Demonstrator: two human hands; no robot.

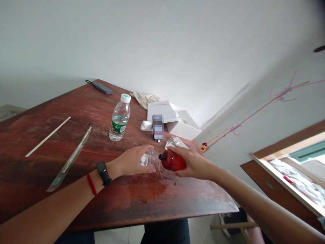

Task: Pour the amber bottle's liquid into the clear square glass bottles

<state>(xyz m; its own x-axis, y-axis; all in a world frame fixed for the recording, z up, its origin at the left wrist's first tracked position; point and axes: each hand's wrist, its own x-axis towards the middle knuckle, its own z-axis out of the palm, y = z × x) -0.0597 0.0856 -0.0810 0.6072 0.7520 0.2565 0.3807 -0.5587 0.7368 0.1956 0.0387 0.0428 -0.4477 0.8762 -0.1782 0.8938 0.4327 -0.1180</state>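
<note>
My left hand point(135, 161) is wrapped round a clear plastic cup point(152, 158), which is tipped with its mouth toward the right. In my right hand point(194, 162) is a reddish-brown bottle point(174, 160), held on its side. The bottle's dark neck point(161, 157) points left and meets the cup's mouth. I cannot make out whether liquid is flowing between them. Below both hands, a puddle point(146, 189) spreads over the wooden table point(190, 200). Behind my right hand sits a white tray with clear plastic point(176, 141), partly hidden.
A water bottle point(120, 118) stands upright beyond my left hand. Farther back are a phone point(158, 127), a white box point(162, 110), a cloth point(146, 99) and a grey pouch point(101, 88). At left lie a thin stick point(48, 136) and wrapped chopsticks point(72, 156).
</note>
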